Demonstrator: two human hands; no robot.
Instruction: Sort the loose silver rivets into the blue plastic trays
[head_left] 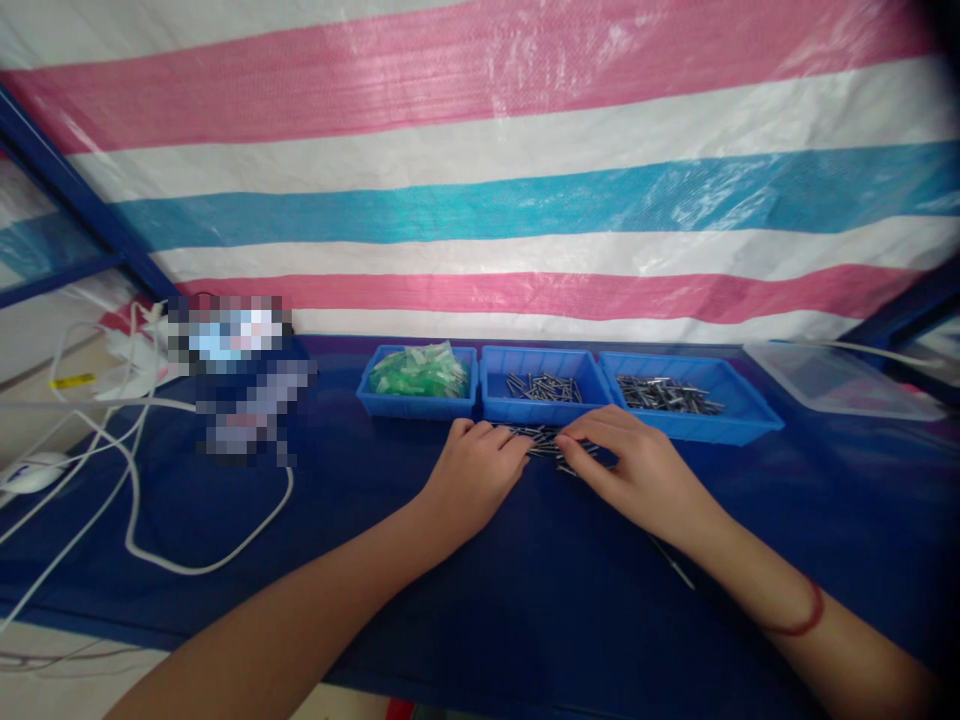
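A small heap of thin metal pins (546,441) lies on the dark blue table cover (525,600), just in front of the middle blue bin (544,385). My left hand (472,480) rests palm down at the heap's left side, fingers curled with the tips among the pins. My right hand (637,465) lies at the heap's right side, fingers bent and drawn together over the pins. What either hand pinches is hidden. A red band circles my right wrist.
Three blue bins stand in a row: the left bin (418,380) holds green plastic pieces, the middle and the right bin (686,395) hold metal pins. A clear tray (840,380) sits at far right. White cables (150,500) loop at left before a striped tarp.
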